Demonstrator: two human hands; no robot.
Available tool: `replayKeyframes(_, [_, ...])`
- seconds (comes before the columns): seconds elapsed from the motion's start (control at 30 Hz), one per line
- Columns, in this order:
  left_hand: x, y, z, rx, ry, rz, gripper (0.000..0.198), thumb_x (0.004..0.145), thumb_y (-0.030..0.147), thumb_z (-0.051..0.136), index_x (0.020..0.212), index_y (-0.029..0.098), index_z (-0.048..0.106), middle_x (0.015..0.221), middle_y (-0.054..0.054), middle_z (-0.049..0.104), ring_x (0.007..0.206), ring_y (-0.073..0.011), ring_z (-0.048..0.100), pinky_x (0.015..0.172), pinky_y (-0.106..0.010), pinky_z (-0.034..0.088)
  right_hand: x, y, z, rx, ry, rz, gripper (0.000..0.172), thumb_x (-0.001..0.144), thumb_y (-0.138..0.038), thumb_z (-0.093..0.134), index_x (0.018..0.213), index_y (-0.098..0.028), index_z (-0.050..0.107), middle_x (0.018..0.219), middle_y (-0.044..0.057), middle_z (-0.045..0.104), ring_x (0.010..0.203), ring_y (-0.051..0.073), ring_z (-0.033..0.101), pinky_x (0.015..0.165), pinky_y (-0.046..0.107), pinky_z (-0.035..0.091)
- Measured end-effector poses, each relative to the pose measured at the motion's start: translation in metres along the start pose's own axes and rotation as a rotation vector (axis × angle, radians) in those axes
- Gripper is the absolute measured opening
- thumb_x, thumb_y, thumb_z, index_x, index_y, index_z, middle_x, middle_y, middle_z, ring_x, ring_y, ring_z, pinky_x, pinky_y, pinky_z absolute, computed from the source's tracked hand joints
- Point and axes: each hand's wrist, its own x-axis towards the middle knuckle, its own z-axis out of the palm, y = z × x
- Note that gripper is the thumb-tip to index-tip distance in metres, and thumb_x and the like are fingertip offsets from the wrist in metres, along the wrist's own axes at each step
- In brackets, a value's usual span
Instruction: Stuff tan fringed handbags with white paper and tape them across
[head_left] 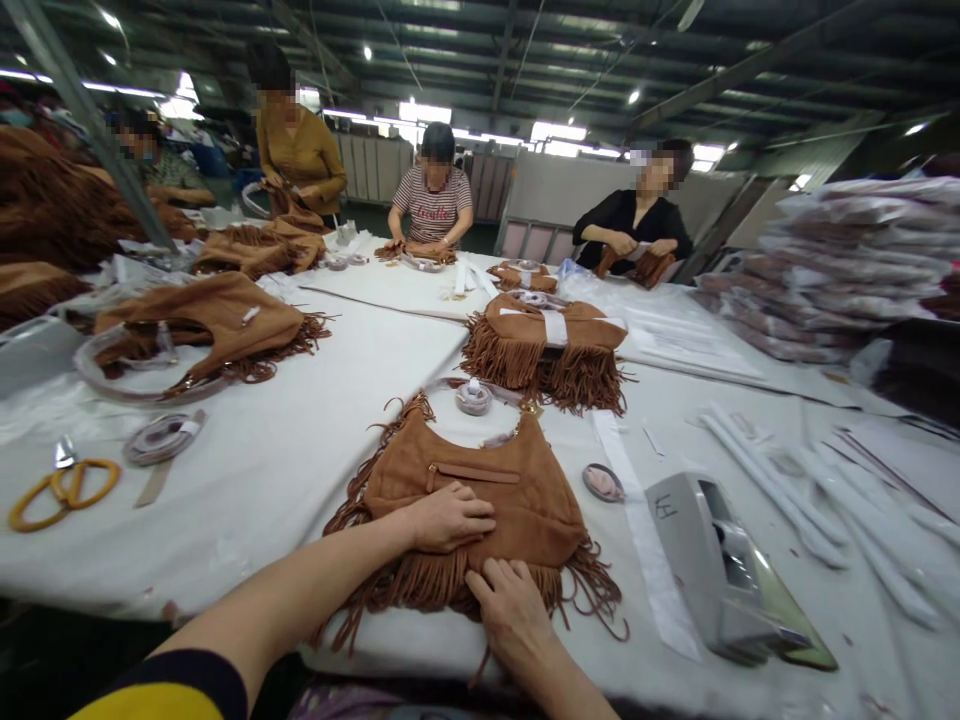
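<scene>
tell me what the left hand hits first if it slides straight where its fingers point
Past the fringed bag under it, the left hand likely meets the white strip, then the grey dispenser.

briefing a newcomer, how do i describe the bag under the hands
On the long white table, look at the near edge. A brown fringed bag lies flat there, zipper up. Unlike the banded bag behind it, the left hand and right hand rest on it.

The left hand is covering part of the brown fringed bag below its zipper, the right hand is hiding some of the fringe at its bottom, and the stack of wrapped packs is getting cut off by the right edge, looking too blurred to count.
</scene>
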Motion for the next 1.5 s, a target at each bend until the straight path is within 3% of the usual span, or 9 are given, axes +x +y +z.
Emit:
replayKeyframes(0.23, [0.01, 0.023, -0.013, -0.002, -0.085, -0.187, 0.04, 0.082, 0.034, 0.044, 0.116, 0.026, 0.062, 0.132, -0.005, 0.056, 0.107, -0.0299, 0.054, 0.087, -0.049, 0.044, 0.004, -0.023, -0.002, 0.06, 0.051, 0.31, 0.02, 0.088, -0.01, 0.043, 0.081, -0.021, 0.059, 0.084, 0.003, 0.059, 0.079, 0.016, 0.052, 0.072, 0.029, 0.036])
replayKeyframes(0.37, [0.003, 0.041, -0.008, 0.013, -0.124, -0.238, 0.059, 0.072, 0.037, 0.052, 0.128, 0.02, 0.052, 0.142, -0.011, 0.047, 0.115, -0.0364, 0.05, 0.093, -0.06, 0.042, 0.01, -0.035, 0.004, -0.02, 0.08, 0.45, 0.011, 0.08, -0.011, 0.056, 0.08, -0.021, 0.062, 0.083, 0.004, 0.061, 0.079, 0.019, 0.054, 0.069, 0.03, 0.039])
replayKeyframes(0.5, [-0.007, 0.05, 0.002, -0.002, -0.15, -0.303, 0.078, 0.066, 0.029, 0.053, 0.141, 0.02, 0.033, 0.153, -0.011, 0.029, 0.129, -0.0387, 0.035, 0.1, -0.075, 0.025, 0.004, -0.035, 0.0, -0.097, 0.048, 0.355, 0.012, 0.082, -0.019, 0.057, 0.072, -0.022, 0.063, 0.081, 0.005, 0.06, 0.077, 0.02, 0.054, 0.065, 0.033, 0.037])
replayKeyframes(0.77, [-0.01, 0.047, 0.005, -0.023, -0.205, -0.298, 0.089, 0.063, 0.021, 0.054, 0.146, 0.022, 0.022, 0.156, -0.01, 0.021, 0.134, -0.0372, 0.03, 0.102, -0.075, 0.022, -0.061, -0.013, -0.014, -0.084, 0.121, 0.085, 0.021, 0.081, -0.025, 0.06, 0.061, -0.021, 0.062, 0.082, 0.004, 0.06, 0.079, 0.02, 0.051, 0.07, 0.036, 0.035])
replayKeyframes(0.97, [-0.008, 0.04, 0.001, -0.018, -0.286, -0.264, 0.106, 0.051, 0.019, 0.063, 0.147, 0.026, 0.017, 0.157, -0.012, 0.018, 0.133, -0.0397, 0.031, 0.102, -0.073, 0.023, -0.12, 0.033, -0.049, -0.174, 0.232, 0.276, 0.03, 0.09, -0.03, 0.051, 0.062, -0.022, 0.057, 0.071, 0.003, 0.054, 0.064, 0.017, 0.052, 0.06, 0.033, 0.04])
replayKeyframes(1.1, [-0.007, 0.039, 0.002, 0.002, -0.285, -0.248, 0.108, 0.05, 0.019, 0.063, 0.147, 0.026, 0.016, 0.157, -0.012, 0.018, 0.132, -0.0409, 0.032, 0.101, -0.071, 0.024, -0.089, 0.013, -0.067, -0.106, 0.386, 0.381, 0.022, 0.089, -0.031, 0.051, 0.07, -0.024, 0.057, 0.075, 0.003, 0.057, 0.069, 0.019, 0.057, 0.064, 0.035, 0.046])
replayKeyframes(1.2, [-0.007, 0.042, 0.003, 0.026, -0.281, -0.249, 0.107, 0.051, 0.022, 0.063, 0.147, 0.023, 0.016, 0.157, -0.012, 0.017, 0.133, -0.041, 0.03, 0.103, -0.071, 0.023, -0.039, -0.022, -0.05, -0.002, 0.399, 0.302, 0.011, 0.089, -0.026, 0.05, 0.094, -0.025, 0.06, 0.094, 0.005, 0.063, 0.089, 0.02, 0.059, 0.079, 0.036, 0.048])
replayKeyframes(1.3, [-0.006, 0.043, 0.003, 0.02, -0.296, -0.268, 0.103, 0.055, 0.027, 0.063, 0.147, 0.021, 0.016, 0.157, -0.012, 0.018, 0.135, -0.0399, 0.029, 0.105, -0.07, 0.021, -0.011, -0.039, -0.017, -0.071, 0.375, 0.344, 0.029, 0.083, -0.028, 0.057, 0.111, -0.023, 0.058, 0.11, 0.01, 0.062, 0.101, 0.027, 0.056, 0.085, 0.043, 0.046])
replayKeyframes(1.5, [-0.005, 0.036, -0.002, -0.042, -0.314, -0.246, 0.094, 0.068, 0.048, 0.059, 0.148, 0.025, 0.016, 0.157, -0.01, 0.016, 0.136, -0.0403, 0.026, 0.105, -0.07, 0.018, -0.047, 0.008, 0.009, -0.167, 0.308, 0.298, 0.044, 0.078, 0.001, 0.043, 0.111, -0.023, 0.061, 0.106, 0.01, 0.063, 0.087, 0.02, 0.06, 0.072, 0.03, 0.049])
